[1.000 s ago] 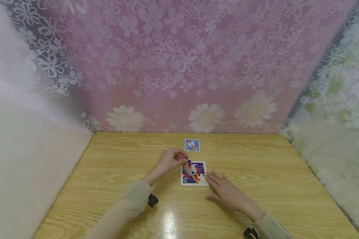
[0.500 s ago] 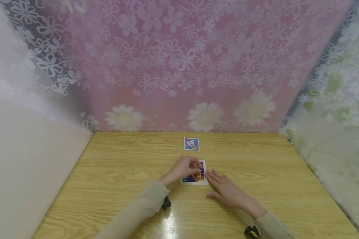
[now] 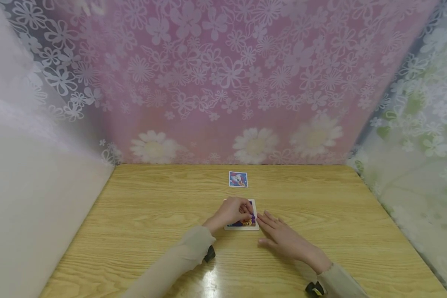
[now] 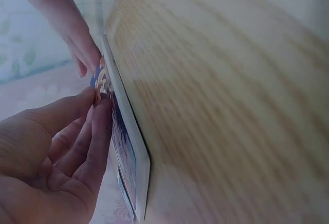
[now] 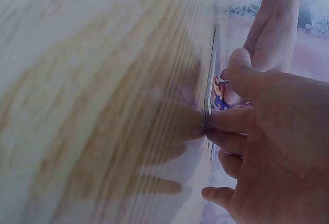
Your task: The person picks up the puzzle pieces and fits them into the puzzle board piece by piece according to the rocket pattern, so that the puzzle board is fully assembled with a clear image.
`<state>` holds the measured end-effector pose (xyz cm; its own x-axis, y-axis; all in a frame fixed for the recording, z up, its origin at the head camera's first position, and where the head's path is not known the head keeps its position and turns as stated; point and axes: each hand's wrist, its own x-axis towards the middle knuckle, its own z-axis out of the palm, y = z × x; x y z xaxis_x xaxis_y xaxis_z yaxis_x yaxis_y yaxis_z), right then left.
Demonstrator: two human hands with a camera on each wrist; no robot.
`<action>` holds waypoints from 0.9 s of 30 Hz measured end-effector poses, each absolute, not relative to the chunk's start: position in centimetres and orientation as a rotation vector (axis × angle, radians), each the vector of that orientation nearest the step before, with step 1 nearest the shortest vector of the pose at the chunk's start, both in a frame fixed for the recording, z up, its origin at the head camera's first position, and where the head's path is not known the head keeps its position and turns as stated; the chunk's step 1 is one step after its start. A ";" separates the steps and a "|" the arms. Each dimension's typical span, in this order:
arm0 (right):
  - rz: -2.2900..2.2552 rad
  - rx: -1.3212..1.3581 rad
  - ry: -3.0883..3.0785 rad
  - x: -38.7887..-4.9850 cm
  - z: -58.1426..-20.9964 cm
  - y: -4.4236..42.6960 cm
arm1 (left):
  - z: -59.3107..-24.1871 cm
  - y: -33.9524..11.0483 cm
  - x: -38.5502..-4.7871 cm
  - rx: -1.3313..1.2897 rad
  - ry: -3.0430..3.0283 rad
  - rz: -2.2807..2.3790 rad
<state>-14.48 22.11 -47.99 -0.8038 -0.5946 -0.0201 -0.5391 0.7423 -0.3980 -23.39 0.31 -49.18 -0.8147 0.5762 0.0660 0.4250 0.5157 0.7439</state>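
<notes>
A white-bordered jigsaw puzzle board with a dark blue and purple picture lies flat on the table. Over its right part, my left hand pinches a puzzle piece between thumb and fingers. In the left wrist view that piece, blue and orange, tilts against the board's surface. My right hand lies with its fingers extended, and the fingertips touch the board's right edge. Much of the picture is hidden under my left hand.
Behind the board lies a small square picture card showing a white character on blue. The wooden table ends at a pink floral curtain, with pale cloth walls on both sides.
My left hand has carried the piece from the board's upper left corner across to its right part, where it moved only slightly of late. The right hand has stayed at the edge.
</notes>
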 end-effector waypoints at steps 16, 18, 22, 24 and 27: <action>-0.574 -0.963 2.845 -14.4 -48.4 21.9 | -49.3 0.6 -23.4 0.894 2.644 1.015; -0.578 -0.962 2.844 -14.4 -48.3 21.9 | -49.4 0.6 -23.4 0.903 2.653 1.000; -0.583 -0.942 2.823 -14.4 -48.2 21.9 | -49.2 0.7 -23.4 0.905 2.654 0.987; -0.580 -0.936 2.816 -14.4 -48.1 21.9 | -49.2 0.7 -23.3 0.911 2.664 0.980; -0.576 -0.924 2.811 -14.5 -48.1 21.9 | -49.3 0.7 -23.3 0.933 2.702 0.967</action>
